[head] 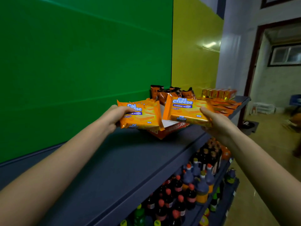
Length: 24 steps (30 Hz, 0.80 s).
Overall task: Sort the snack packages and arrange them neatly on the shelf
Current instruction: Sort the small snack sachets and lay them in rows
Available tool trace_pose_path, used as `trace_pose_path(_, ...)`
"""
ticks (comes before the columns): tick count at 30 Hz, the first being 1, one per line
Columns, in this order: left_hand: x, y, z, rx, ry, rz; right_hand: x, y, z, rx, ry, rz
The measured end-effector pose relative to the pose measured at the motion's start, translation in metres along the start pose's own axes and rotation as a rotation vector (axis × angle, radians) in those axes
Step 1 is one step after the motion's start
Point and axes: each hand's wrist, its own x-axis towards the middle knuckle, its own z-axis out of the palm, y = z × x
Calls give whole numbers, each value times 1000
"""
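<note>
Wafer packs [141, 115]: left hand [114, 115] perhaps two, right hand [217, 122] one.

The single view came from a wide-angle camera worn on the person's head. It faced forward and slightly down along the shelf [130, 160], which ran from the lower left towards the right middle of the frame. Both forearms entered from the bottom corners. The left hand [114, 116] and right hand [216, 124] held the left wafer pack [141, 116] and right wafer pack [185, 110] near the centre, at arm's reach from the lens.
</note>
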Motion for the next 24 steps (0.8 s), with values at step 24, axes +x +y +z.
trace_pose_path(24,136,-29,104,247,407,84,230,11,-15,-227,-440,-244)
